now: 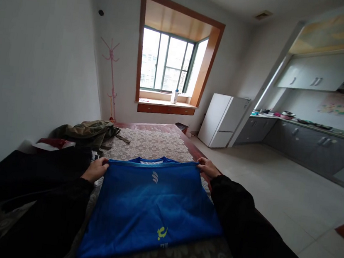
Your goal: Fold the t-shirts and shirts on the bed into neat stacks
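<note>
A blue T-shirt lies folded over on the table, with a small white logo near its far edge and a yellow-green emblem nearer me. Its lighter blue hem runs across between my hands, and part of the collar shows just beyond it. My left hand pinches the far left corner of the fabric. At the far right corner, my right hand grips the same edge between thumb and fingers. The edge is stretched fairly straight between them. The near part of the shirt has some creases.
A patterned tablecloth covers the wooden table. On the left lie a camouflage-green backpack and dark clothing. Farther off stand a pink coat rack, a white fridge and grey kitchen cabinets.
</note>
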`<state>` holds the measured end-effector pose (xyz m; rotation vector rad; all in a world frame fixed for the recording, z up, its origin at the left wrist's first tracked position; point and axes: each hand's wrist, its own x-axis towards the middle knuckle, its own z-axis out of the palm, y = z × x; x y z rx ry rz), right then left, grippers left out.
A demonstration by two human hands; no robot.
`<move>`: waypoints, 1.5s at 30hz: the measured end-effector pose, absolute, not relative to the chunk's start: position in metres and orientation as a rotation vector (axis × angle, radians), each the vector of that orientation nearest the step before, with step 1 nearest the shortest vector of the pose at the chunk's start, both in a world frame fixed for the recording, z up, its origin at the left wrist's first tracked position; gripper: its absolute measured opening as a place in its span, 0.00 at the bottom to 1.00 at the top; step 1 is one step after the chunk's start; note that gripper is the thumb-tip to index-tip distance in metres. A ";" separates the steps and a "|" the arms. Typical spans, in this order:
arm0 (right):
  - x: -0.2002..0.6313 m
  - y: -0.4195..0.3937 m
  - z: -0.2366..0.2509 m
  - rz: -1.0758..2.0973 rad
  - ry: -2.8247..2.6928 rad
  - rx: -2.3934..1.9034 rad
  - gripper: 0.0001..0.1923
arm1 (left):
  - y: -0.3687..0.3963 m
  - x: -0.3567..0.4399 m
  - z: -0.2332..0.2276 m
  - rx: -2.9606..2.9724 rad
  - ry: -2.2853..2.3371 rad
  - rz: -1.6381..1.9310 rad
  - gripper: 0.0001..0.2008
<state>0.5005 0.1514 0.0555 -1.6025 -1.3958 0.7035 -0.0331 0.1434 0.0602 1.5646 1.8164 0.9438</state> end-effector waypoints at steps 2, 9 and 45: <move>0.500 0.173 0.048 0.639 -1.410 -1.673 0.08 | 0.163 -0.030 0.052 1.528 1.827 0.968 0.07; 0.478 0.238 0.012 0.395 -1.321 -1.847 0.08 | 0.194 -0.017 0.007 1.341 1.902 1.167 0.05; 0.449 0.217 -0.019 0.113 -1.702 -1.981 0.18 | 0.191 -0.020 -0.009 1.694 1.881 1.173 0.19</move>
